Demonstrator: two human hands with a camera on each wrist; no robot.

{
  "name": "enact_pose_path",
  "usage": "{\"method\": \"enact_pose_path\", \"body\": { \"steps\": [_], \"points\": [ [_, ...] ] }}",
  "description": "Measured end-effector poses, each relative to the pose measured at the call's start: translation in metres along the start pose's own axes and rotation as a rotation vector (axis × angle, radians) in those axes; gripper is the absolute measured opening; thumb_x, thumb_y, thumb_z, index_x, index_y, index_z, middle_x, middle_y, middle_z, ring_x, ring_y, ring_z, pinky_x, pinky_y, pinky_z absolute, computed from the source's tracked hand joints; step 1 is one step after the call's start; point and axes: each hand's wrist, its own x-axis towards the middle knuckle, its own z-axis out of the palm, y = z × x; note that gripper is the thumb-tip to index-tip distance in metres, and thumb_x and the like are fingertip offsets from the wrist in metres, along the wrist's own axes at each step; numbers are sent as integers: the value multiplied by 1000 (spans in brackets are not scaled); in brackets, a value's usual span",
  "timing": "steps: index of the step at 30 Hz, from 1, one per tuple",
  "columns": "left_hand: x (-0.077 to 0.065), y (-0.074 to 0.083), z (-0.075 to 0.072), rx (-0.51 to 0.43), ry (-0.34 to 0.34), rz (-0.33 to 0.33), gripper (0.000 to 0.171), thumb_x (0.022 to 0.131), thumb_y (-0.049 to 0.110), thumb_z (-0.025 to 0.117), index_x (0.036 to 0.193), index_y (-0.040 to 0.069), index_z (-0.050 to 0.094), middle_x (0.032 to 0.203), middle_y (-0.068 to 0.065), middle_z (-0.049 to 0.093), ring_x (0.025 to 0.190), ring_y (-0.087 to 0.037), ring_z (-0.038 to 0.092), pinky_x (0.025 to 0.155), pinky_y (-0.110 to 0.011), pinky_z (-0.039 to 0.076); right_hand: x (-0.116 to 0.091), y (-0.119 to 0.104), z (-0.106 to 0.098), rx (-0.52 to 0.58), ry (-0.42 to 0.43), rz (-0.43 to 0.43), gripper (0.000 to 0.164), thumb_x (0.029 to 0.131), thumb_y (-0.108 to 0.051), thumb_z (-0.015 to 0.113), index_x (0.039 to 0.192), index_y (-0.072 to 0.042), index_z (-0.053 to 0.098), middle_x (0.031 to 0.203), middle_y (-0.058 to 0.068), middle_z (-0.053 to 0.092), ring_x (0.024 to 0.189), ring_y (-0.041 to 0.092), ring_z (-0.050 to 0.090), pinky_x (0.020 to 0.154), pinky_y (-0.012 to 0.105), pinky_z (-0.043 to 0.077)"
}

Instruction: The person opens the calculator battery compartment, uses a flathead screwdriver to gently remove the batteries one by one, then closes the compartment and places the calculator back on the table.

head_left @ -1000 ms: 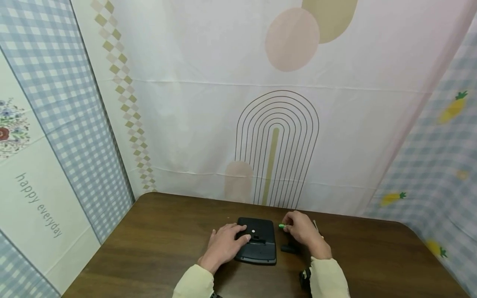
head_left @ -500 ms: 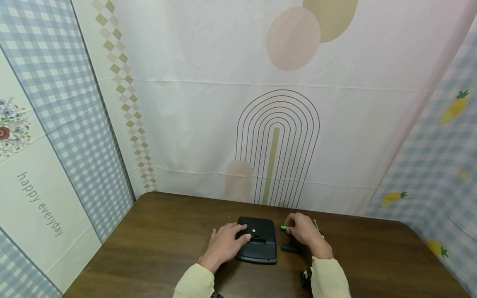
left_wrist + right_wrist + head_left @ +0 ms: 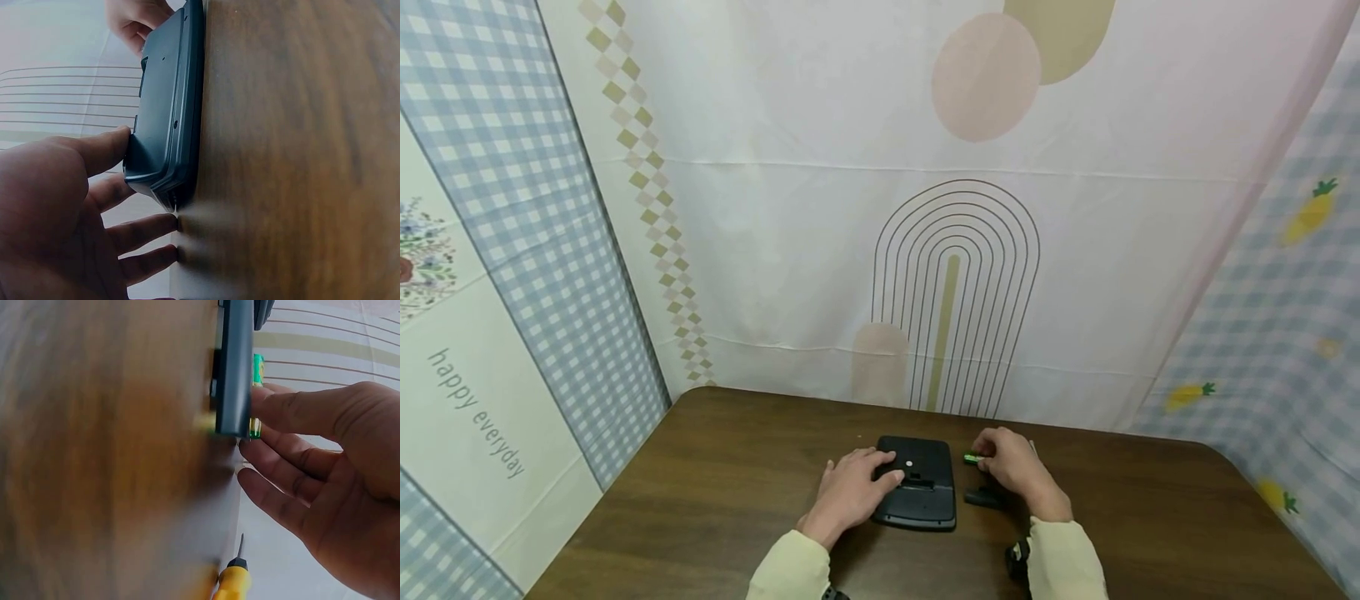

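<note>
A flat black device point(image 3: 925, 506), seemingly a desk calculator lying face down, sits on the wooden table. My left hand point(image 3: 852, 492) rests on its left side with fingers spread. In the left wrist view the thumb point(image 3: 106, 150) touches its upper side, and two fingertips reach the tabletop. To the right of the device, my right hand point(image 3: 1011, 462) pinches a small green battery point(image 3: 972, 459) between thumb and fingers. Nearer me lies a narrow black piece point(image 3: 983, 498), like a battery cover; in the right wrist view this piece point(image 3: 234, 375) partly hides the battery point(image 3: 257, 372).
A screwdriver with a yellow handle point(image 3: 233, 584) lies beyond the right hand; in the head view that hand mostly covers it. The brown table point(image 3: 737, 450) ends at a patterned white cloth point(image 3: 790, 275) hanging behind it.
The right hand and the battery have shifted slightly to the right. The left hand and the black device stay where they were.
</note>
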Motion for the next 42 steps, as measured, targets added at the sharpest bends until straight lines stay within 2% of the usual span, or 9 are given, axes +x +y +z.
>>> {"method": "enact_pose_path", "body": {
  "steps": [6,11,13,20,25,30,36,42],
  "points": [
    [1,0,-1,-4,2,0,47,105,42,65,142,13,70,151,-20,57,147,-47,42,115,-80,18,0,2,-2,22,-11,6,15,90,4,80,103,-2,74,94,5,66,90,24,64,97,62,47],
    [0,0,0,-10,-4,1,47,105,42,65,142,13,70,151,-21,57,147,-47,42,115,-80,18,-2,4,-4,49,-25,33,18,90,-1,82,107,-1,74,98,6,68,94,26,65,93,56,52],
    [0,-1,0,-12,-11,0,47,105,42,65,142,13,69,151,-21,57,147,-47,42,115,-80,18,-4,4,-6,62,-30,51,20,90,-2,83,108,0,74,100,6,69,95,26,66,88,52,56],
    [0,-1,1,-8,-12,-1,47,106,42,64,142,13,69,152,-21,56,147,-48,42,115,-80,18,-8,4,-12,83,-13,71,21,89,-3,84,108,-1,75,102,7,70,96,27,67,86,51,57],
    [1,-1,0,-4,-7,1,46,105,42,64,142,13,70,151,-21,57,147,-47,42,115,-79,19,-11,0,-18,81,10,73,20,88,-3,85,105,-1,74,99,6,70,92,24,66,83,48,57],
    [1,-1,0,5,-8,-1,47,106,42,64,142,13,69,151,-20,57,147,-47,43,115,-79,19,-18,-3,-23,105,10,73,18,88,-3,85,101,-2,73,90,3,67,83,19,62,74,41,55],
    [1,0,-1,3,-9,-6,47,106,42,64,143,13,69,152,-20,56,147,-46,42,115,-79,18,-26,-7,-23,139,-49,84,16,87,-2,85,95,-5,72,84,0,65,75,16,59,68,36,53],
    [0,2,-2,-7,-10,0,47,106,41,64,143,13,69,151,-21,57,147,-47,42,115,-80,18,-27,-10,-20,155,-134,116,21,81,-1,90,91,-5,72,84,0,66,75,17,58,69,36,52]
  ]
}}
